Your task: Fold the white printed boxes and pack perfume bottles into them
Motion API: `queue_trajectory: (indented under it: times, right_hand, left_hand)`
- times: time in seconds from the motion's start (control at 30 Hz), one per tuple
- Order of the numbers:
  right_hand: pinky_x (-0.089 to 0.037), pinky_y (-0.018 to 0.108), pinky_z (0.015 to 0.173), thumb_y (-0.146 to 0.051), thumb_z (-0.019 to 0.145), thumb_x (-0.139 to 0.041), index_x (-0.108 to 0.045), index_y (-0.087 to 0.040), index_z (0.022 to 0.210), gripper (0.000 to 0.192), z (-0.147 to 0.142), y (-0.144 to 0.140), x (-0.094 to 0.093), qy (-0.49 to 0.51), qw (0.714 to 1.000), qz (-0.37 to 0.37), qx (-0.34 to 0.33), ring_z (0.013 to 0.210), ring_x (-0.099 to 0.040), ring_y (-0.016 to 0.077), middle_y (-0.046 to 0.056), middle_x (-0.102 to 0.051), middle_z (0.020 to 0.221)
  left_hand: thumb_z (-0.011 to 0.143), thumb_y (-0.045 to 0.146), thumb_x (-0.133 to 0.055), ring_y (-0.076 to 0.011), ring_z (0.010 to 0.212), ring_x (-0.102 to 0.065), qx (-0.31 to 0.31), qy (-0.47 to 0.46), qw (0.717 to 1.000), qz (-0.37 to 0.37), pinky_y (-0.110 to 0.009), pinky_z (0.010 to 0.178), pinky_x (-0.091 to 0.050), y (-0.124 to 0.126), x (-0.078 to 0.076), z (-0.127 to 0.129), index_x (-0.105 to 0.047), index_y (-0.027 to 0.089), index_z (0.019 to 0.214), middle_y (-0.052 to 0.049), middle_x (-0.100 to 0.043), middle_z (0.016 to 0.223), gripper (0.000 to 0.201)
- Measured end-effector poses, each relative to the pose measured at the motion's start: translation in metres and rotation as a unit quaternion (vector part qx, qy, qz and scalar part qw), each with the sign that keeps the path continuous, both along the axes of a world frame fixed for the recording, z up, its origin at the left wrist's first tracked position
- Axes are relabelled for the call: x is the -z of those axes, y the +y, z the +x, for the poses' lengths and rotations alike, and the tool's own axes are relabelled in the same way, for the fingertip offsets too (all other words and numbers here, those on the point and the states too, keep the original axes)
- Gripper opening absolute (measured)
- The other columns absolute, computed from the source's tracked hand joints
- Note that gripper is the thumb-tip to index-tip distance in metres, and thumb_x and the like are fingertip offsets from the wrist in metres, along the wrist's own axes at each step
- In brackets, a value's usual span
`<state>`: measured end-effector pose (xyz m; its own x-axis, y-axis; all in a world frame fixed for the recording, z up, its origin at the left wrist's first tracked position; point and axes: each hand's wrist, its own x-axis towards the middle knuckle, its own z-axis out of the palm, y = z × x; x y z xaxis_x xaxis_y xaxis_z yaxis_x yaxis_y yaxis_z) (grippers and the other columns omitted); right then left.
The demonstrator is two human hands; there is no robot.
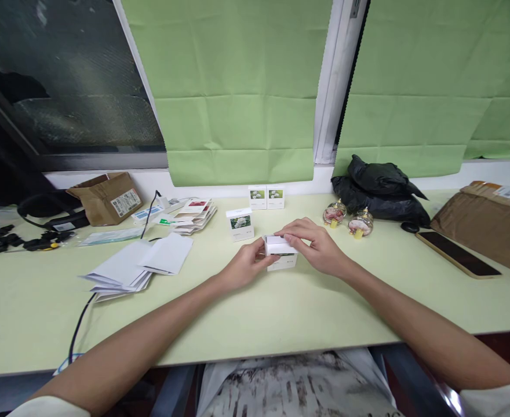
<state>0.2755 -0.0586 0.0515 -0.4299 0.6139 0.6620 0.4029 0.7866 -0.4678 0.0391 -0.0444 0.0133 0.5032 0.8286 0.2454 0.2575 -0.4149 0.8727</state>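
A small white carton with a plant picture on its front stands on the table between my hands. My left hand grips its left side, thumb across the front. At the carton's top, the fingers and thumb of my right hand press on the lid edge; whether the lid is fully closed is hard to see. Just behind, to the left, stands a like carton with a white-flower picture. Two more such cartons stand side by side against the wall.
Flattened white cartons and a stack of printed folded cards lie on the left. Further left is an opened brown box. Two ornate round bottles, a black plastic bag, a phone and a brown parcel occupy the right.
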Motion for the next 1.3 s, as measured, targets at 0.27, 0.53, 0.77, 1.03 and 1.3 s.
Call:
queue_trajectory:
  times: [0.27, 0.53, 0.77, 1.03, 1.3]
  right_hand:
    - [-0.053, 0.044, 0.088, -0.030, 0.106, -0.057, -0.068, -0.024, 0.120, 0.019, 0.006, -0.004, 0.005, -0.008, 0.994, 0.092, 0.054, 0.101, -0.062, 0.0266, 0.008, -0.072, 0.101]
    - [-0.058, 0.044, 0.084, -0.024, 0.103, -0.059, -0.067, -0.024, 0.126, 0.024, 0.016, -0.009, 0.008, 0.026, 0.983, 0.181, 0.034, 0.096, -0.069, 0.0273, 0.008, -0.078, 0.092]
    - [-0.059, 0.045, 0.088, -0.026, 0.105, -0.053, -0.065, -0.024, 0.130, 0.028, 0.016, -0.011, 0.008, 0.015, 0.988, 0.156, 0.007, 0.105, -0.068, 0.0277, 0.011, -0.077, 0.111]
    - [-0.056, 0.048, 0.101, -0.036, 0.108, -0.052, -0.058, -0.028, 0.141, 0.035, 0.007, -0.011, 0.008, -0.034, 0.998, 0.050, -0.018, 0.124, -0.061, 0.0296, 0.011, -0.070, 0.129]
    - [-0.056, 0.046, 0.098, -0.031, 0.106, -0.056, -0.058, -0.028, 0.139, 0.033, 0.007, -0.008, 0.012, -0.014, 0.998, 0.058, 0.011, 0.120, -0.062, 0.0285, 0.010, -0.070, 0.124]
  left_hand:
    - [0.097, 0.045, -0.069, -0.0242, 0.101, -0.075, 0.010, 0.016, 0.999, 0.049, -0.037, 0.091, -0.062, 0.000, 0.002, -0.003, -0.066, 0.018, 0.119, -0.008, -0.077, 0.114, 0.034]
    - [0.096, 0.044, -0.071, -0.0235, 0.101, -0.076, 0.012, 0.045, 0.994, 0.100, -0.037, 0.091, -0.065, -0.003, 0.004, -0.009, -0.066, 0.020, 0.113, -0.006, -0.078, 0.114, 0.030]
    - [0.096, 0.046, -0.071, -0.0236, 0.102, -0.075, 0.005, 0.032, 0.995, 0.097, -0.040, 0.093, -0.065, 0.000, 0.006, -0.008, -0.065, 0.019, 0.112, -0.006, -0.077, 0.114, 0.032]
    - [0.096, 0.049, -0.069, -0.0228, 0.096, -0.074, -0.001, 0.033, 0.996, 0.077, -0.039, 0.090, -0.063, -0.001, 0.001, -0.005, -0.065, 0.019, 0.118, -0.007, -0.076, 0.110, 0.038]
    - [0.097, 0.047, -0.070, -0.0217, 0.098, -0.071, -0.016, 0.045, 0.994, 0.095, -0.037, 0.085, -0.064, 0.000, -0.001, -0.008, -0.061, 0.021, 0.126, -0.007, -0.070, 0.118, 0.040]
